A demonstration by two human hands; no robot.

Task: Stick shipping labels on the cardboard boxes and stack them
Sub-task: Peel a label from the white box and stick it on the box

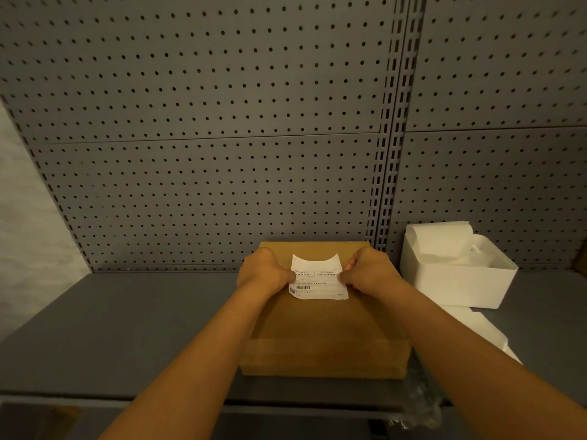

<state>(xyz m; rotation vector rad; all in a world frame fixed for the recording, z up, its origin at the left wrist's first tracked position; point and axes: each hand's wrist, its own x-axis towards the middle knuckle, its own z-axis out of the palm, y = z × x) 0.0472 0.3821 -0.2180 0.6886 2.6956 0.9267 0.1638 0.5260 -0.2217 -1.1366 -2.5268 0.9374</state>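
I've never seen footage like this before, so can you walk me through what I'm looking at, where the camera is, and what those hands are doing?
There is no machine here. The single picture comes from a camera worn on a person's head, looking forward and down along their bare arms. A cardboard box sits on a grey shelf in front of a grey pegboard wall. The left hand and right hand each pinch a side of a white shipping label over the box top; its far edge curls upward, so it is not yet flat. To the right stands an open white box with white paper inside, and more white sheets lie beside the cardboard box.
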